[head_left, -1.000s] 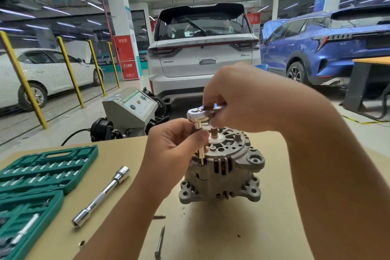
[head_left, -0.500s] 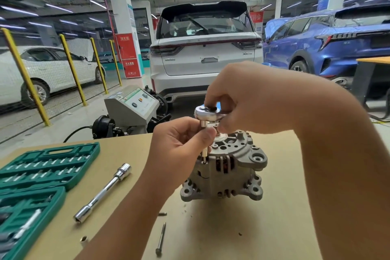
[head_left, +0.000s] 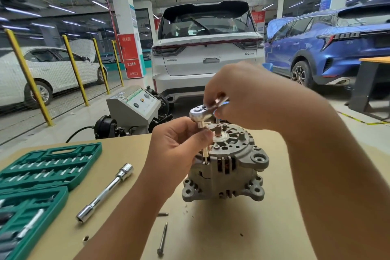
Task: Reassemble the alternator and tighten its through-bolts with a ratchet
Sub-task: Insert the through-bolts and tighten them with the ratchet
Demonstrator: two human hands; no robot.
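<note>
On alternator (head_left: 228,167), hands (head_left: 177,148) steady ratchet (head_left: 202,112).

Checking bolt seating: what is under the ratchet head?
Under the ratchet head a slim extension runs down into the alternator housing's edge. The left hand pinches it midway; the bolt head itself is hidden.

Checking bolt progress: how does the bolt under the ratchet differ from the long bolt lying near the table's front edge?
The bolt under the ratchet stands upright, its tip in the alternator; the loose bolt lies flat on the table. The first is pinched by the left hand and driven by the ratchet; the second is untouched. Both are slim metal shafts.
</note>
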